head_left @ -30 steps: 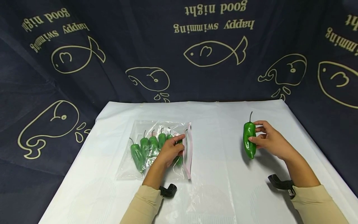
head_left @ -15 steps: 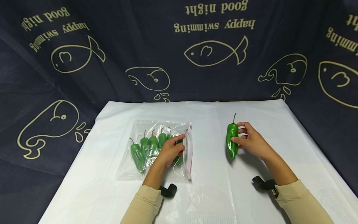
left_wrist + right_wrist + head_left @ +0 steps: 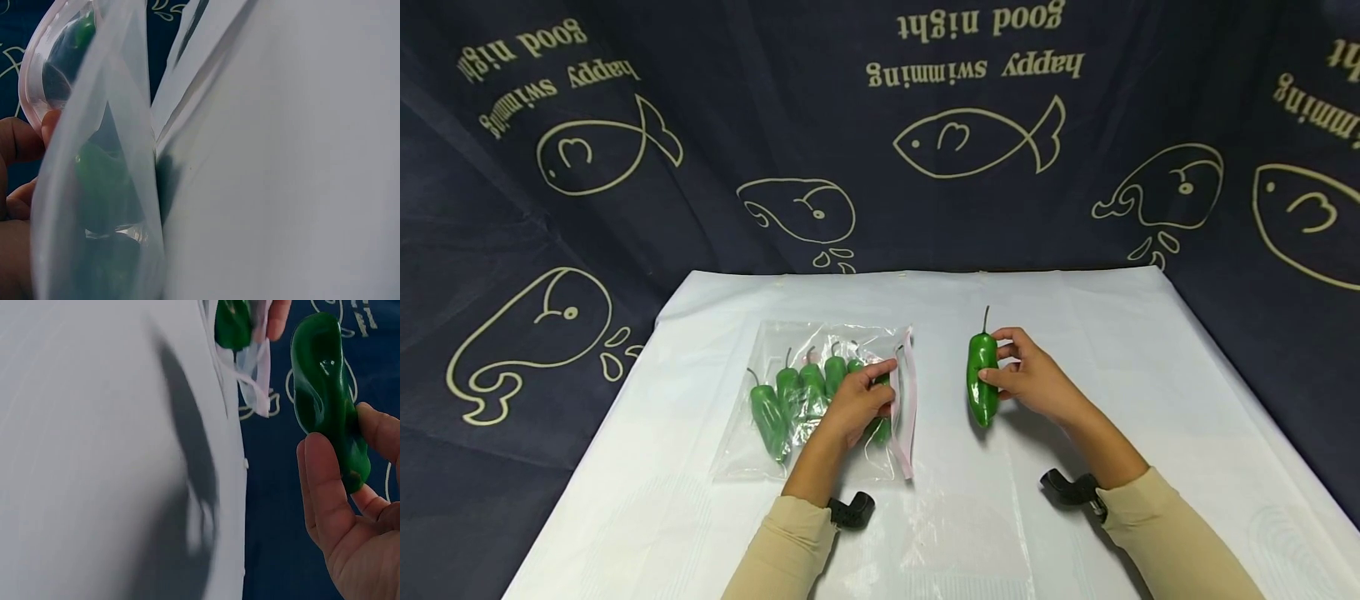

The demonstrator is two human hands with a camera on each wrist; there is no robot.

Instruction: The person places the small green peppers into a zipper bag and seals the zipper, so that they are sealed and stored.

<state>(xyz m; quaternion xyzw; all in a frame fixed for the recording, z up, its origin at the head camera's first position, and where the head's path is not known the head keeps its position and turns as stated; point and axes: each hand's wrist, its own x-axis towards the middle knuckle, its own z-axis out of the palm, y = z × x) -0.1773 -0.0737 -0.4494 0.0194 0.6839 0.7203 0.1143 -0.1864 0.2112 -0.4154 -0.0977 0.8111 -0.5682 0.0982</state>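
In the head view, a clear zip bag (image 3: 736,457) with a pink strip (image 3: 912,408) along its right-hand mouth lies on the white table. Several green peppers (image 3: 769,421) with stems lie side by side inside it. My left hand (image 3: 857,402) holds the upper layer of the mouth, lifting it so a gap shows, and covers part of the peppers. To the right, my right hand (image 3: 1028,375) pinches a glossy green pepper (image 3: 981,379) between thumb and fingers, stem pointing away. The right wrist view shows this pepper (image 3: 322,369) raised off the table, its shadow apart from it.
White sheeting (image 3: 1097,333) covers the table, with a dark blue printed cloth (image 3: 820,125) hanging behind and at both sides. A black wrist camera mount (image 3: 852,510) sits on the left forearm, another black mount (image 3: 1067,487) on the right.
My right hand has carried the pepper leftward across the table, closer to the bag's mouth. The left hand and the bag have stayed in place.
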